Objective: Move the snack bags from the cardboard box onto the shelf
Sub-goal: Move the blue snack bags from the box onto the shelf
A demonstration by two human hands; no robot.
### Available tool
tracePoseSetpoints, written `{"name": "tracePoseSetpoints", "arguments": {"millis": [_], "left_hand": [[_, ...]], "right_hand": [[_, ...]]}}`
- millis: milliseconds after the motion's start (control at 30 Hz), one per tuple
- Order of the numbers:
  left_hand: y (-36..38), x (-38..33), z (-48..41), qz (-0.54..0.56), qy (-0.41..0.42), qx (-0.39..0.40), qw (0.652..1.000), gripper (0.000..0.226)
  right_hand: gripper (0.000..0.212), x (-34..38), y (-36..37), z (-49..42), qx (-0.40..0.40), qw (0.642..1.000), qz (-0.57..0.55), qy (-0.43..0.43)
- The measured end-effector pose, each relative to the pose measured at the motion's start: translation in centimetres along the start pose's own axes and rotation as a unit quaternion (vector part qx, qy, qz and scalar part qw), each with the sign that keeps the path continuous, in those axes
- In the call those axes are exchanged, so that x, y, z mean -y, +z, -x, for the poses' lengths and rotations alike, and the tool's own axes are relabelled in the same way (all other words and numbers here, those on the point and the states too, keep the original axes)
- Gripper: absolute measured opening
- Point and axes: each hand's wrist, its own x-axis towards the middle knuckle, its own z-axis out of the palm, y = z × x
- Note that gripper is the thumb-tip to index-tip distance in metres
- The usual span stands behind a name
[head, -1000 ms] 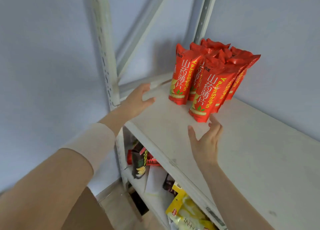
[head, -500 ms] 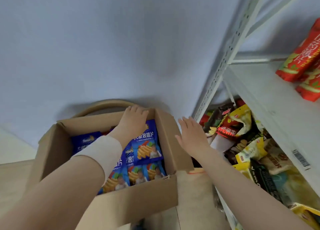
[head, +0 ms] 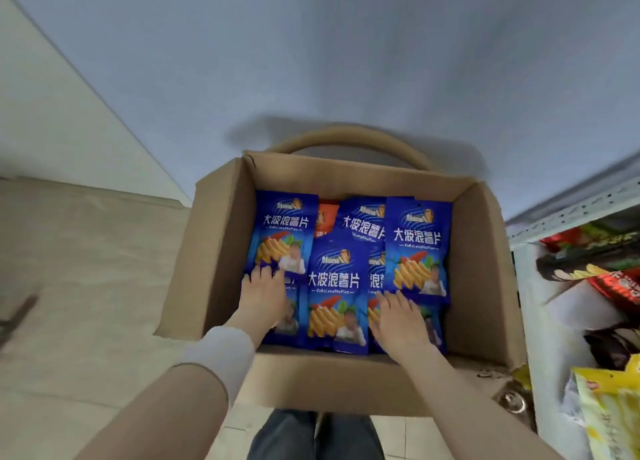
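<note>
An open cardboard box (head: 214, 244) sits below me, filled with several blue snack bags (head: 337, 279) lying flat, and a red bag (head: 325, 217) peeks out near the back. My left hand (head: 265, 295) lies inside the box on the left bags, fingers straight and spread. My right hand (head: 398, 317) rests on the right bags, fingers extended over a blue bag (head: 417, 244). Neither hand grips a bag. The shelf (head: 568, 210) stands at the right edge; only its lower level shows.
The lower shelf level at right holds mixed snack packs: red and dark bags (head: 595, 262) and a yellow bag (head: 613, 414). A curved tan chair back (head: 346, 137) sits behind the box against the blue wall. Tiled floor (head: 86, 269) lies to the left.
My view swung from the upper shelf with red bags down to the box. Both hands left the shelf and dropped into the box onto the blue bags.
</note>
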Motion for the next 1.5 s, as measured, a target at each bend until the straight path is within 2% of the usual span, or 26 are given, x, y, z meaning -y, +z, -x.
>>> {"name": "tracePoseSetpoints", "arguments": {"millis": [67,167,267,333,433,533,600,667,733,800,867,933,1000,1067,1100,1167,1233,1267,1333,1500], "left_hand": [[1.6,0.9,-1.1,0.091,-0.063,0.051,0.993,0.072],[3.5,1.2,-3.5,0.24,-0.164,0.102,0.951,0.084],[4.9,1.0,-6.9,0.401,-0.231,0.055,0.885,0.089],[5.4,0.8,-9.3,0.478,-0.27,0.005,0.836,0.088],[5.9,0.7,-12.4,0.471,-0.33,-0.034,0.817,0.089],[6.4,0.0,-13.7,0.406,-0.361,-0.026,0.839,0.091],[6.4,-0.6,-13.6,0.366,-0.361,-0.003,0.858,0.087],[6.3,-0.9,-13.1,0.332,-0.353,0.019,0.874,0.082],[5.8,-0.7,-13.1,0.302,-0.344,0.013,0.889,0.078],[5.2,-0.1,-14.1,0.326,-0.335,-0.03,0.883,0.073],[4.7,0.7,-15.7,0.4,-0.325,-0.07,0.854,0.069],[4.4,1.1,-17.3,0.455,-0.316,-0.085,0.828,0.077],[4.3,1.3,-18.5,0.471,-0.318,-0.094,0.817,0.086],[4.2,1.2,-19.4,0.487,-0.313,-0.081,0.812,0.089],[4.2,1.2,-19.6,0.503,-0.3,-0.059,0.808,0.084],[4.0,1.2,-19.6,0.557,-0.25,-0.008,0.792,0.058],[3.6,1.3,-18.6,0.639,-0.223,0.012,0.736,0.034],[3.3,1.4,-17.9,0.676,-0.22,0.009,0.703,0.029],[2.7,1.6,-16.2,0.72,-0.205,-0.007,0.663,0.029],[-0.1,2.4,-10.5,0.76,-0.142,-0.028,0.634,0.036]], "right_hand": [[0.069,0.9,1.2,-1.0,0.024,0.999,-0.027,0.019],[0.074,1.5,2.7,-3.3,0.064,0.989,-0.107,0.085],[0.071,2.0,4.1,-5.8,0.089,0.956,-0.232,0.154],[0.069,2.3,4.9,-7.4,0.082,0.939,-0.278,0.187],[0.075,2.5,5.7,-9.2,0.07,0.903,-0.354,0.234],[0.071,2.5,5.7,-10.2,0.069,0.883,-0.392,0.249],[0.057,2.4,5.5,-10.2,0.079,0.885,-0.393,0.235],[0.034,1.9,5.4,-9.7,0.085,0.886,-0.408,0.204],[0.026,1.1,5.6,-9.0,0.078,0.856,-0.47,0.201],[0.022,0.0,5.9,-8.5,0.067,0.816,-0.528,0.225],[0.021,-1.1,6.4,-8.4,0.067,0.788,-0.565,0.236],[0.022,-1.8,6.9,-8.7,0.068,0.776,-0.581,0.236],[0.021,-1.9,7.2,-9.0,0.074,0.768,-0.591,0.236],[0.036,-1.7,7.4,-9.1,0.089,0.767,-0.594,0.227],[0.042,-1.5,7.5,-9.0,0.095,0.774,-0.586,0.219],[0.041,-1.3,7.5,-8.9,0.097,0.791,-0.566,0.211],[0.034,-1.3,7.4,-8.7,0.086,0.789,-0.569,0.214],[0.03,-1.3,7.2,-8.5,0.079,0.786,-0.572,0.22],[0.026,-1.4,6.3,-7.8,0.065,0.773,-0.585,0.235],[0.027,-2.6,2.5,-3.7,0.008,0.722,-0.649,0.241]]}}
